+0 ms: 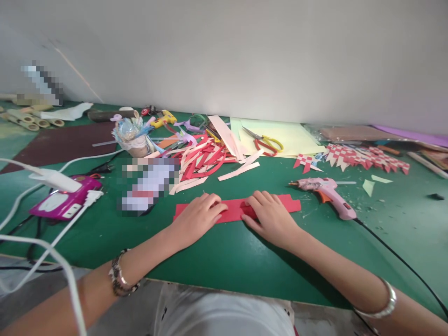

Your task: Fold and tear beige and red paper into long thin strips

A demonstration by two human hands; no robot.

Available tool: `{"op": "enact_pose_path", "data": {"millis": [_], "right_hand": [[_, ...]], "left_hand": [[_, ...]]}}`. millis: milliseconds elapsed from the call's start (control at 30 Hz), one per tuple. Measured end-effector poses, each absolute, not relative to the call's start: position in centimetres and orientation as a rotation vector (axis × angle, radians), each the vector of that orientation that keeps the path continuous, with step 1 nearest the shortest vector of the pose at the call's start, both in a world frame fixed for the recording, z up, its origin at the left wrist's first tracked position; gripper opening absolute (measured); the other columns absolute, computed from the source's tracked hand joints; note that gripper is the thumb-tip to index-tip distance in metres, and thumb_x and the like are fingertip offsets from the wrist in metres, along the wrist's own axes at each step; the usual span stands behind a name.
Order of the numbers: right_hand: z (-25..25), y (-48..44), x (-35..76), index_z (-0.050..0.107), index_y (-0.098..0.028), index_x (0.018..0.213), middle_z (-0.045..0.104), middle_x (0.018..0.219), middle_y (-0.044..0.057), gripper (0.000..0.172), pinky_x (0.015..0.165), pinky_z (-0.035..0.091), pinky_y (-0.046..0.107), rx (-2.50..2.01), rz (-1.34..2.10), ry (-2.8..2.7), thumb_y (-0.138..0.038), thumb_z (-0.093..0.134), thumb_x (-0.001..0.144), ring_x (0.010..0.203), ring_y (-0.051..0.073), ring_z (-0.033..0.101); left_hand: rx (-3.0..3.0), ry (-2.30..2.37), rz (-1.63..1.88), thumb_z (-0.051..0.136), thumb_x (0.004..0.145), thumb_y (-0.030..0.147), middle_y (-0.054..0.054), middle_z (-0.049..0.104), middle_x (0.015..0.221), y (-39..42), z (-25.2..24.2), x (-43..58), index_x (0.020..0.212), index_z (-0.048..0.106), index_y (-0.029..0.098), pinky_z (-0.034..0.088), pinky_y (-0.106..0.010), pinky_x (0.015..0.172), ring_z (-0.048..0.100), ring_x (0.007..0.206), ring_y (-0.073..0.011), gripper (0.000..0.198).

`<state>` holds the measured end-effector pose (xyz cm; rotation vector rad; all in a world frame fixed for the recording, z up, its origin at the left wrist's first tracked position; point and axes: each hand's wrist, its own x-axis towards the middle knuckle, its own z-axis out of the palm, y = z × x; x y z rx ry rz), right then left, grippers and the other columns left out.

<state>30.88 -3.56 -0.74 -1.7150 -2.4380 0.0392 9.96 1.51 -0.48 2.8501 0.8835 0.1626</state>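
A long red paper strip (234, 211) lies crosswise on the green table in front of me, and it looks folded along its length. My left hand (200, 215) grips its left part, fingers curled, with thumb and fingertips close together at the paper's edge. On the right part, my right hand (268, 215) pinches the strip with bent fingers and the thumb below. Parts of the paper are hidden under both hands. Just beyond them is a pile of red and pale pink paper strips (203, 161).
A pink glue gun (331, 191) with a black cord lies at the right. Scissors (264, 141) rest on pale yellow paper (294, 133). Red-and-white woven paper pieces (367, 157) lie behind. At the left are a purple power strip (66, 200), white cables and a blurred phone-like object (149, 186).
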Motion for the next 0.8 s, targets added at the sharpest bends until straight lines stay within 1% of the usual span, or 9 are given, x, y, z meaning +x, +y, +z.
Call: {"op": "enact_pose_path", "data": {"millis": [67, 167, 233, 300, 433, 500, 600, 700, 800], "right_hand": [[-0.9, -3.2, 29.2, 0.056, -0.015, 0.102, 0.058, 0.099, 0.011, 0.030, 0.075, 0.038, 0.036, -1.711, 0.058, -2.432, -0.037, 0.040, 0.089, 0.090, 0.025, 0.049], [-1.6, -2.6, 28.2, 0.050, -0.016, 0.119, 0.053, 0.119, 0.011, 0.038, 0.087, 0.037, 0.039, -1.698, 0.059, -2.400, -0.036, 0.033, 0.092, 0.107, 0.026, 0.045], [-2.2, -2.6, 29.0, 0.043, -0.018, 0.129, 0.045, 0.133, 0.010, 0.042, 0.097, 0.031, 0.041, -1.708, 0.046, -2.394, -0.035, 0.029, 0.093, 0.122, 0.026, 0.036], [-2.8, -3.2, 30.7, 0.036, -0.020, 0.135, 0.036, 0.141, 0.006, 0.046, 0.104, 0.025, 0.041, -1.743, 0.042, -2.410, -0.036, 0.027, 0.094, 0.130, 0.024, 0.027], [-3.2, -5.8, 34.9, 0.025, -0.023, 0.141, 0.024, 0.147, 0.002, 0.050, 0.107, 0.023, 0.039, -1.820, 0.034, -2.451, -0.040, 0.024, 0.094, 0.134, 0.020, 0.021], [-3.3, -7.2, 36.5, 0.015, -0.023, 0.143, 0.022, 0.148, 0.001, 0.054, 0.107, 0.022, 0.040, -1.850, 0.010, -2.448, -0.042, 0.025, 0.093, 0.135, 0.018, 0.020], [-3.5, -8.5, 37.8, 0.004, -0.025, 0.144, 0.021, 0.148, 0.001, 0.058, 0.107, 0.023, 0.044, -1.883, -0.022, -2.432, -0.041, 0.027, 0.093, 0.135, 0.019, 0.020], [-3.6, -9.0, 38.1, 0.004, -0.025, 0.144, 0.023, 0.147, 0.002, 0.059, 0.106, 0.024, 0.046, -1.871, 0.006, -2.430, -0.040, 0.030, 0.092, 0.134, 0.020, 0.021], [-3.1, -9.1, 38.0, 0.022, -0.024, 0.140, 0.032, 0.144, 0.006, 0.051, 0.104, 0.027, 0.046, -1.832, 0.074, -2.309, -0.035, 0.034, 0.092, 0.131, 0.022, 0.028]], "left_hand": [[2.802, 0.868, 0.208, 0.038, 0.092, 0.026, -0.009, 0.051, 0.114, 1.8, -0.9, 9.8, 0.113, 0.053, 0.019, 0.043, -0.038, 0.087, 0.049, 0.100, -0.0211, 0.028], [2.790, 0.844, 0.192, 0.036, 0.092, 0.032, -0.009, 0.042, 0.131, 2.4, -1.5, 9.3, 0.124, 0.047, 0.021, 0.032, -0.043, 0.101, 0.038, 0.120, -0.0227, 0.035], [2.815, 0.822, 0.126, 0.031, 0.094, 0.032, -0.006, 0.035, 0.139, 2.6, -1.8, 8.8, 0.129, 0.042, 0.025, 0.024, -0.044, 0.106, 0.029, 0.128, -0.0219, 0.038], [2.837, 0.787, 0.044, 0.028, 0.095, 0.034, -0.003, 0.025, 0.146, 2.7, -1.7, 8.1, 0.135, 0.033, 0.029, 0.018, -0.044, 0.109, 0.021, 0.133, -0.0211, 0.041], [2.839, 0.677, -0.101, 0.031, 0.091, 0.049, 0.000, 0.010, 0.150, 2.4, -1.0, 6.1, 0.142, 0.012, 0.033, 0.012, -0.045, 0.110, 0.012, 0.136, -0.0234, 0.056], [2.838, 0.643, -0.153, 0.032, 0.089, 0.054, 0.000, 0.008, 0.150, 2.1, -0.6, 4.9, 0.142, 0.007, 0.033, 0.011, -0.046, 0.109, 0.011, 0.136, -0.0245, 0.063], [2.848, 0.665, -0.178, 0.033, 0.088, 0.056, -0.001, 0.009, 0.150, 1.6, -0.5, 3.0, 0.142, 0.005, 0.033, 0.010, -0.047, 0.109, 0.013, 0.136, -0.0255, 0.065], [2.849, 0.704, -0.183, 0.033, 0.087, 0.058, -0.002, 0.010, 0.150, 1.4, -0.6, 2.0, 0.142, 0.004, 0.032, 0.011, -0.048, 0.108, 0.014, 0.136, -0.0264, 0.068], [2.848, 0.696, -0.159, 0.035, 0.086, 0.057, -0.003, 0.014, 0.150, 1.2, -0.6, 1.8, 0.142, 0.007, 0.032, 0.013, -0.049, 0.108, 0.017, 0.135, -0.0269, 0.068]]}}
